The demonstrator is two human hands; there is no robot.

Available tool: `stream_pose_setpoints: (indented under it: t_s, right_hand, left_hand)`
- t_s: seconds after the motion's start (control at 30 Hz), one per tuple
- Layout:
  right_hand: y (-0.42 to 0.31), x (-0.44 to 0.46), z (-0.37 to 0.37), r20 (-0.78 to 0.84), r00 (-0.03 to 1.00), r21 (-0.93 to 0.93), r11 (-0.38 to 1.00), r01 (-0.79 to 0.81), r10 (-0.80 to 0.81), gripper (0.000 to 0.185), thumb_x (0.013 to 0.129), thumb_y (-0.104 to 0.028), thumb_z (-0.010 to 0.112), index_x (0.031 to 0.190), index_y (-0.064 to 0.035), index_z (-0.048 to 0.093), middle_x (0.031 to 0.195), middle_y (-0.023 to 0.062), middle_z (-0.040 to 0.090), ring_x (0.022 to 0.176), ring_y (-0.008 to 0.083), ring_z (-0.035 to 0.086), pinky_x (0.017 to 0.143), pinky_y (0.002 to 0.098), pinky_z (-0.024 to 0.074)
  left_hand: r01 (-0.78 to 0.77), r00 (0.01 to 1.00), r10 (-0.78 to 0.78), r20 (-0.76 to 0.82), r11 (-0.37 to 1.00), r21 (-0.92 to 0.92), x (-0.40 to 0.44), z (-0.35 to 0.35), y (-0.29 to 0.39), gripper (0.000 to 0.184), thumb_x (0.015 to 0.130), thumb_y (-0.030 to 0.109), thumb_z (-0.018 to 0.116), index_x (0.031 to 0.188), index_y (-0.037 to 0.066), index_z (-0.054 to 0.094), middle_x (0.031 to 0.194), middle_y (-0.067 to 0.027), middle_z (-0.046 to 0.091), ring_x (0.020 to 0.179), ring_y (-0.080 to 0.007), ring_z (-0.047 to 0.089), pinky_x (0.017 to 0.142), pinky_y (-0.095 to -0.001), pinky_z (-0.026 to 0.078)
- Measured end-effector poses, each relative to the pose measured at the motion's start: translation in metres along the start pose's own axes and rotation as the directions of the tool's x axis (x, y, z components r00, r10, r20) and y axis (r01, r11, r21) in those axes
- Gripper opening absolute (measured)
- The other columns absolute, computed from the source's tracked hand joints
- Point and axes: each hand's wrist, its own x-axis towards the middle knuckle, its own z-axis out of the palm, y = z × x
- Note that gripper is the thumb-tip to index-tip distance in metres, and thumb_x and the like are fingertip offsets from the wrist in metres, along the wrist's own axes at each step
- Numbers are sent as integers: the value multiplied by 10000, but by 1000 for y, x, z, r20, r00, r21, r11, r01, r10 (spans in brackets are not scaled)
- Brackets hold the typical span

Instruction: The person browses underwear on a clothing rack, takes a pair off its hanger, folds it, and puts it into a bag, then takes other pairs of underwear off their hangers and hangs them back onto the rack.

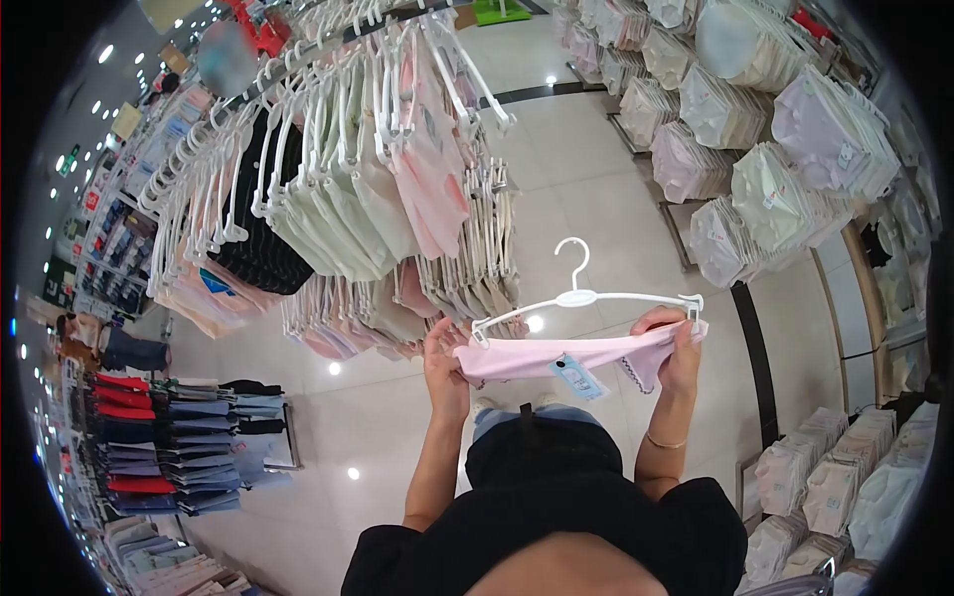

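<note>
In front of my body, a pair of pink underpants (519, 358) hangs from a white clip hanger (578, 297) with its hook pointing up. A light blue tag (576, 378) dangles at the middle of the waistband, and dark trim shows along the leg openings. My left hand (445, 372) holds the left end of the garment, close to the left clip. At the other end, my right hand (681, 353) is closed on the waistband beside the right clip, thumb in front.
A rack of hanging underwear (343, 214) stands ahead to the left. Stacked underwear on wall displays (740, 109) lines the right side, with more packs (835, 467) lower down. Folded dark and red clothes (169, 437) hang at left. Tiled floor (368, 417) lies between.
</note>
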Motion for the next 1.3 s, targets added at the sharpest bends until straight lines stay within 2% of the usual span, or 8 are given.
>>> stream_pose_setpoints:
  t_s: [0.23,0.37,0.63,0.83,0.93,1.0,1.1,1.3]
  right_hand:
    - [-17,3,0,279,922,-237,949,-206,269,310,811,-237,382,832,38,525,749,102,537,685,137,501,615,244,401]
    - [-20,6,-1,72,893,-409,830,-379,444,244,793,-196,441,760,26,537,649,17,519,594,65,453,535,213,388]
    - [-6,6,6,0,952,-321,902,-290,306,264,793,-206,446,811,37,549,686,40,541,627,80,481,572,207,396]
    - [-6,5,5,161,939,-342,909,-237,305,271,793,-199,432,869,36,543,759,85,554,666,118,509,603,233,409]
    - [-5,8,13,312,879,-523,837,-159,362,240,785,-177,433,874,20,538,756,103,558,661,157,529,595,250,415]
    - [7,11,23,473,833,-653,749,112,288,206,779,-163,429,835,1,540,733,112,553,633,198,535,570,268,414]
    - [30,11,28,578,717,-733,635,245,390,172,763,-159,436,734,-10,517,697,123,525,584,259,503,523,300,397]
    - [13,15,32,590,676,-700,697,155,442,192,735,-202,462,725,-20,524,644,118,515,590,272,496,536,319,390]
  left_hand:
    - [-37,993,52,-109,990,139,-9,-12,-10,189,677,14,439,863,40,422,653,-9,448,556,-75,451,512,-176,374]
    - [-150,974,179,-140,968,199,-12,-22,4,205,691,-7,437,885,40,392,629,-31,478,552,-77,473,504,-193,388]
    - [-250,951,276,-140,952,175,-25,-20,-2,205,698,-27,449,884,38,393,560,-13,482,502,-54,450,477,-173,359]
    - [-262,899,422,-116,731,630,-19,-31,-15,91,722,14,466,810,37,461,705,-38,506,609,-56,457,543,-178,364]
    - [-353,869,495,-17,642,680,-11,-25,-20,95,735,51,471,826,28,489,829,-57,502,724,-91,464,637,-203,367]
    - [-442,886,381,264,522,729,-11,-14,-18,171,722,64,475,883,9,489,877,-79,498,796,-177,471,716,-265,359]
    - [-680,728,199,656,333,654,-13,17,-22,192,710,90,492,883,7,485,871,-117,498,801,-262,470,731,-329,357]
    - [-798,561,72,824,310,516,-8,46,-21,214,684,188,560,743,-2,481,676,-116,486,603,-262,474,550,-306,381]
